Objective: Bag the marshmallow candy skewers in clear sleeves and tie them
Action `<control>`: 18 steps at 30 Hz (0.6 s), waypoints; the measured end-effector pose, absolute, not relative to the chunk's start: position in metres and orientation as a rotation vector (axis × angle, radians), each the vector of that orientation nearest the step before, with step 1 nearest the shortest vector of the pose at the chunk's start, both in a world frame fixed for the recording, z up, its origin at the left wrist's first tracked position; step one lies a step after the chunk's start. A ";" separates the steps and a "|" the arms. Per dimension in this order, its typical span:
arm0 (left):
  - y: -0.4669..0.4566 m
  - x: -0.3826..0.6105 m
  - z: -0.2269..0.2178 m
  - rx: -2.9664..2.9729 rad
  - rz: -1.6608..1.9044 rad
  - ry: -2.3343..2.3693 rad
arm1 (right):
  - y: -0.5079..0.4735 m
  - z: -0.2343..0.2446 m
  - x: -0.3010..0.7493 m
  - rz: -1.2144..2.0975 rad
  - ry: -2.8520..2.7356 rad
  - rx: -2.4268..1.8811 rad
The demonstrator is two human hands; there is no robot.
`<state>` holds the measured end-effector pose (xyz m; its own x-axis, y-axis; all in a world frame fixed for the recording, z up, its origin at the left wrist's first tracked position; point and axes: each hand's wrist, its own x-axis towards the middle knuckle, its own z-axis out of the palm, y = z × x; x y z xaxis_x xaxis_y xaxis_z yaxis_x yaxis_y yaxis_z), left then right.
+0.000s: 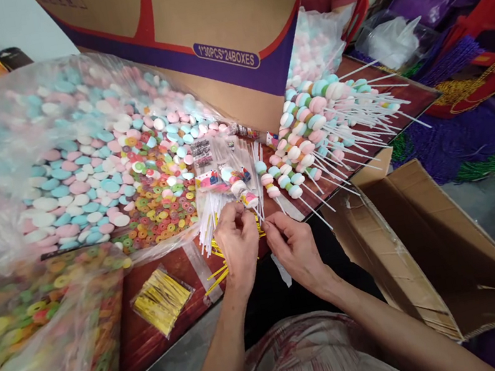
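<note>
My left hand (240,247) is closed around the lower end of a marshmallow skewer (239,188), which seems to be inside a clear wrapper and points away from me. Close beside it on the right, my right hand (293,246) is pinched near the skewer's stick; what sits between those fingertips is too small to make out. Under and around my left hand lie white sticks (210,220) and loose yellow twist ties (216,274). Just beyond are printed clear bags (212,161). Finished-looking marshmallow skewers (303,138) are piled to the right, sticks toward the right.
A large plastic bag spills pastel marshmallows (77,188) and ring gummies (163,206) on the left. Nearer is a bag of gummy rings (97,337) and a twist-tie pack (162,300). A big carton (183,25) stands behind; an open cardboard box (431,262) sits right.
</note>
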<state>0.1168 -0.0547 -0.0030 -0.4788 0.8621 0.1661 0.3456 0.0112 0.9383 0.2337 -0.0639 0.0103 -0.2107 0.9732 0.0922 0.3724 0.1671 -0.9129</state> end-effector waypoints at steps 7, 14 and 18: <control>-0.068 0.114 0.002 1.228 1.477 1.512 | -0.051 0.019 0.231 0.966 -1.725 -1.283; -0.075 0.098 0.012 0.912 1.457 1.269 | -0.055 0.015 0.232 0.733 -1.827 -1.223; -0.064 0.108 0.014 0.701 1.454 1.289 | -0.061 0.004 0.227 0.619 -1.910 -1.187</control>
